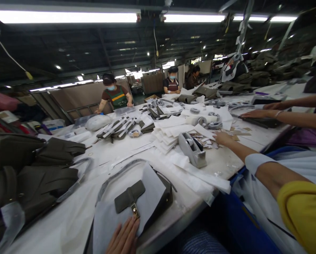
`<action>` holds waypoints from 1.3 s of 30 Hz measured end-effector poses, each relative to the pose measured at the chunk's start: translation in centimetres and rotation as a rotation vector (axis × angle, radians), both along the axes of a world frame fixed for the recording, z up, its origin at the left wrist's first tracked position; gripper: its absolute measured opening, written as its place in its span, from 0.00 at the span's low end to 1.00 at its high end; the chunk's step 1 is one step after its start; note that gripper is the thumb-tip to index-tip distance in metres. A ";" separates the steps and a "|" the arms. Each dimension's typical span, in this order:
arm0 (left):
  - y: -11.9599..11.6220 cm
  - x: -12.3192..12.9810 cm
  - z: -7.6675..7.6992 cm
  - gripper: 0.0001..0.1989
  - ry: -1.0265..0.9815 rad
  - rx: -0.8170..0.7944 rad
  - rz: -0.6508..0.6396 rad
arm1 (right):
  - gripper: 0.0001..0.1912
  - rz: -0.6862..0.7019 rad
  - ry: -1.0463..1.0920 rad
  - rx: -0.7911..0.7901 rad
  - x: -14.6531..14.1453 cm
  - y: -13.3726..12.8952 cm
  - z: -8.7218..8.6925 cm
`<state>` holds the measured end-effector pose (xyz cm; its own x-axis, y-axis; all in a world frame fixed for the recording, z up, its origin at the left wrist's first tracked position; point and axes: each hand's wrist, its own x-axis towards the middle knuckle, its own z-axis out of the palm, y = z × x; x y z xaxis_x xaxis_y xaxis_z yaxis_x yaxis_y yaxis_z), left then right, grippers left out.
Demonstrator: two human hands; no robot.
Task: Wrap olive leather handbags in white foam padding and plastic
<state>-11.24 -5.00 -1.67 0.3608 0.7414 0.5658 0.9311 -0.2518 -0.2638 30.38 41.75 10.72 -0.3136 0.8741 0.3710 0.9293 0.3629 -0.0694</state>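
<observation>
Left hand [122,236]: lay with its visible fingers straight and together over the metal clasp [135,210], not closed around anything, apparently to keep the flap down; its thumb could not be made out.
Handbag [164,203]: sat on the tabletop [221,160] by the near edge, flap tab [131,195] up, within easy reach.
White sheet [108,225]: spread beneath the clasp and over the bag's front, likely so the metal would not mark it.
Wrapped strap [115,172]: curved away behind the bag, its pale cover probably guarding against scuffs.
Olive bags [36,190]: heaped at the left, aside from the handbag.
Right hand [222,138]: reached out to the small cards [208,141]; whether its fingers were apart or pinching one could not be told.
Tape dispenser [198,158]: stood upright beside the cards and stacked sheets [165,134], presumably for quick use.
Neighbor's hands [258,113]: rested on another bag [263,121], seemingly steadying it.
Far co-worker [118,97]: leaned over the opposite side.
</observation>
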 end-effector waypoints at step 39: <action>-2.0 4.5 3.7 0.15 -0.530 -0.128 0.144 | 0.27 1.396 -0.273 -0.242 -24.0 -26.5 -5.3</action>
